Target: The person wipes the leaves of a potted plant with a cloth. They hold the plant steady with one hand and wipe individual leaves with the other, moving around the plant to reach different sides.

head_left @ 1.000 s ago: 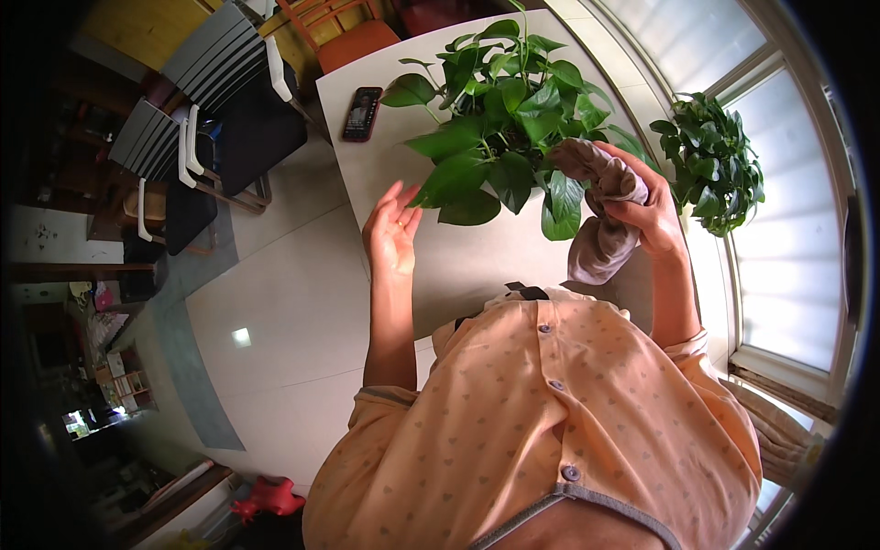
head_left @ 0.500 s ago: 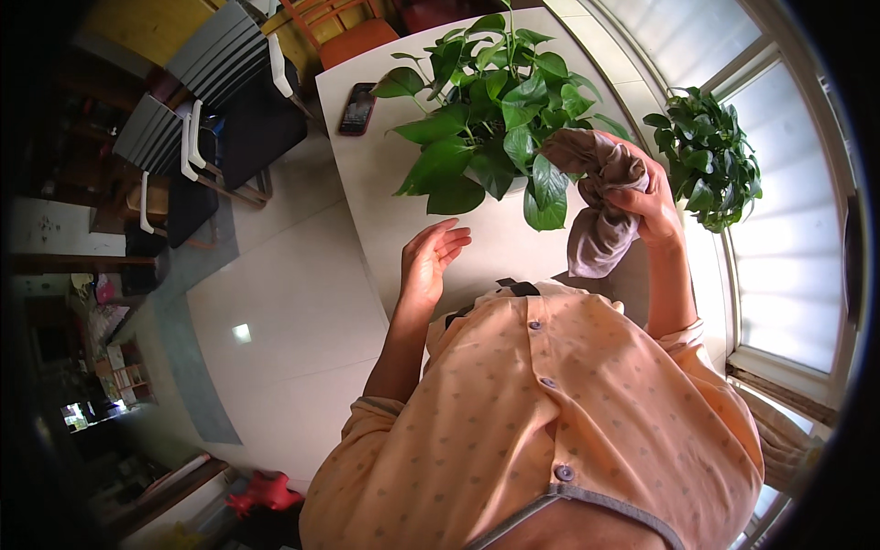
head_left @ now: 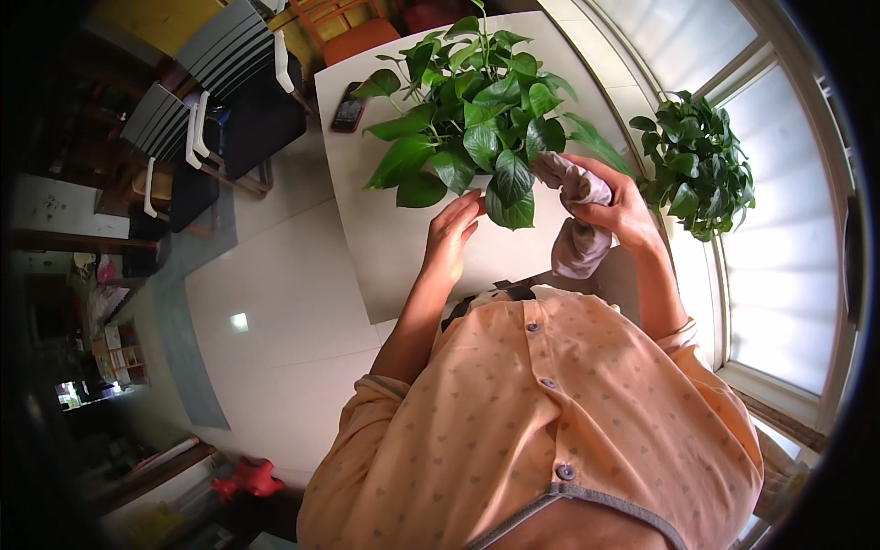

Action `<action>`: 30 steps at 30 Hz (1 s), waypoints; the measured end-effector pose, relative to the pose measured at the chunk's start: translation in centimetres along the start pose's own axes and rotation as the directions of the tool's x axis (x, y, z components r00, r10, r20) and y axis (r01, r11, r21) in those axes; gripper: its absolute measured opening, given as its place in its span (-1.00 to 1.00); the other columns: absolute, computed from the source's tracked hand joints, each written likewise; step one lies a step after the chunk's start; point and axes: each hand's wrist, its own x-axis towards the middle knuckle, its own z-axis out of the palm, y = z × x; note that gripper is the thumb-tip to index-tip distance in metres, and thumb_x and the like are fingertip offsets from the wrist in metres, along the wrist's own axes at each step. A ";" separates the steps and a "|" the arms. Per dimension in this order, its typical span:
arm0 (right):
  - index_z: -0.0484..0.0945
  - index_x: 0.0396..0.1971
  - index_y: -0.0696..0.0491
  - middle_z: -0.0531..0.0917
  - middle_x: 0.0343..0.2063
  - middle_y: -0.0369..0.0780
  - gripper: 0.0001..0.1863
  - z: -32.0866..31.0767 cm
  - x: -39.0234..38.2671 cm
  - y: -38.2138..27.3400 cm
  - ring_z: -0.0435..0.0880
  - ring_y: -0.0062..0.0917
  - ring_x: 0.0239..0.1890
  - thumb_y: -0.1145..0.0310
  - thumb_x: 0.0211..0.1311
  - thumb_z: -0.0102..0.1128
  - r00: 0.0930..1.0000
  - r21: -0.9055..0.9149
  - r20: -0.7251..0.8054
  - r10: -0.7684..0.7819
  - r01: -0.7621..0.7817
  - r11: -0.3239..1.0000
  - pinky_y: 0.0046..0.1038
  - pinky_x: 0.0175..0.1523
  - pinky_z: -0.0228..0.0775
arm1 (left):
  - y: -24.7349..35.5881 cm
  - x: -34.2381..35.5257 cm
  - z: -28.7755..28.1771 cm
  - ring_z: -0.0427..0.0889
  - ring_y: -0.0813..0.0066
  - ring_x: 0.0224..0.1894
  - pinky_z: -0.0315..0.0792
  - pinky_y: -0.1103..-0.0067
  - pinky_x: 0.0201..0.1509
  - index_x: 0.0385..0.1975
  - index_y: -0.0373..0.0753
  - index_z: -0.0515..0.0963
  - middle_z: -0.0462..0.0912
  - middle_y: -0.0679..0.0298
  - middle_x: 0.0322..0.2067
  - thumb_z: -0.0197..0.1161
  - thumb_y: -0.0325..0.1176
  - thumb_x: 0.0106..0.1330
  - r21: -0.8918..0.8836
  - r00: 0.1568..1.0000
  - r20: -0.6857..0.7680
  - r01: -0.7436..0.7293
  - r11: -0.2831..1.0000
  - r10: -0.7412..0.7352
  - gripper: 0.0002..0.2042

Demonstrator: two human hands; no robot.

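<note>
A leafy green potted plant (head_left: 477, 115) stands on a pale table, its pot hidden behind the foliage. My right hand (head_left: 628, 206) grips a crumpled greyish-mauve cloth (head_left: 582, 243) just right of the front leaves, and part of the cloth hangs below the fingers. On the near side of the plant, my left hand (head_left: 449, 240) is open, fingers stretched toward a large drooping leaf (head_left: 511, 188). Its fingertips are close to that leaf's edge; whether they touch it I cannot tell.
A phone (head_left: 349, 110) lies at the table's left edge (head_left: 332, 156). A second leafy plant (head_left: 697, 165) stands on the right, by the frosted window (head_left: 779, 229). Grey-backed chairs (head_left: 247, 119) are at the left, and an orange chair (head_left: 359, 41) is behind the table.
My left hand has moved up and right to the front leaves. My right hand has shifted left and slightly down with the cloth, closer to the foliage.
</note>
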 end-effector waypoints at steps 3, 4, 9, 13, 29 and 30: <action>0.46 0.13 0.06 0.58 -0.14 -0.26 -0.36 0.0 0.8 0.5 0.51 -0.60 -0.15 0.59 -0.11 0.17 1.000 -0.016 -0.002 -0.015 0.015 1.000 -0.55 0.02 0.35 | -0.7 1.8 0.4 0.46 0.49 0.09 0.16 0.44 0.25 0.13 -0.21 0.43 0.55 0.30 0.02 0.13 -0.14 0.31 -0.094 1.000 0.005 0.005 0.996 -0.004 -0.56; 0.46 0.13 0.06 0.58 -0.13 -0.24 -0.36 0.1 1.2 0.6 0.51 -0.59 -0.15 0.58 -0.11 0.16 0.999 -0.045 -0.004 -0.042 0.042 0.998 -0.55 0.02 0.35 | -0.8 2.2 0.6 0.47 0.50 0.08 0.18 0.43 0.23 0.13 -0.20 0.43 0.55 0.32 0.01 0.13 -0.10 0.30 -0.118 1.000 0.019 0.007 0.993 -0.005 -0.54; 0.39 0.17 0.10 0.53 0.02 -0.13 -0.31 1.5 4.6 3.0 0.51 -0.43 0.02 0.57 -0.14 0.17 0.944 -0.332 0.060 -0.326 0.327 0.885 -0.47 0.16 0.29 | -2.3 4.5 1.2 0.48 0.48 0.06 0.26 0.44 0.21 0.06 -0.18 0.46 0.56 0.32 -0.01 0.13 -0.15 0.33 -0.347 0.989 0.151 0.054 0.936 -0.001 -0.62; 0.34 0.22 0.00 0.43 0.16 -0.11 -0.21 3.6 6.5 8.1 0.45 -0.19 0.15 0.40 -0.21 0.25 0.944 -0.603 0.180 -0.275 0.327 0.728 -0.34 0.19 0.34 | -3.9 5.9 2.1 0.51 0.45 0.05 0.33 0.48 0.17 0.03 -0.18 0.47 0.57 0.32 -0.01 0.14 -0.18 0.34 -0.501 0.979 0.202 0.095 0.860 0.009 -0.67; 0.35 0.20 -0.01 0.36 0.23 -0.21 -0.22 5.4 2.8 7.7 0.51 -0.24 0.04 0.43 -0.22 0.25 0.930 -0.797 0.274 -0.246 0.363 0.483 -0.31 0.03 0.48 | -2.0 4.8 4.3 0.49 0.38 0.06 0.37 0.37 0.18 0.06 -0.12 0.43 0.52 0.30 0.02 0.14 -0.21 0.36 -0.638 0.997 0.050 0.080 0.766 -0.063 -0.68; 0.34 0.21 -0.02 0.37 0.23 -0.20 -0.20 5.2 2.8 8.1 0.51 -0.23 0.05 0.44 -0.24 0.26 0.927 -0.788 0.287 -0.243 0.372 0.491 -0.31 0.04 0.48 | -1.9 4.8 4.3 0.51 0.36 0.04 0.39 0.36 0.16 0.06 -0.12 0.43 0.53 0.29 0.00 0.15 -0.21 0.35 -0.647 0.995 0.070 0.097 0.756 -0.068 -0.68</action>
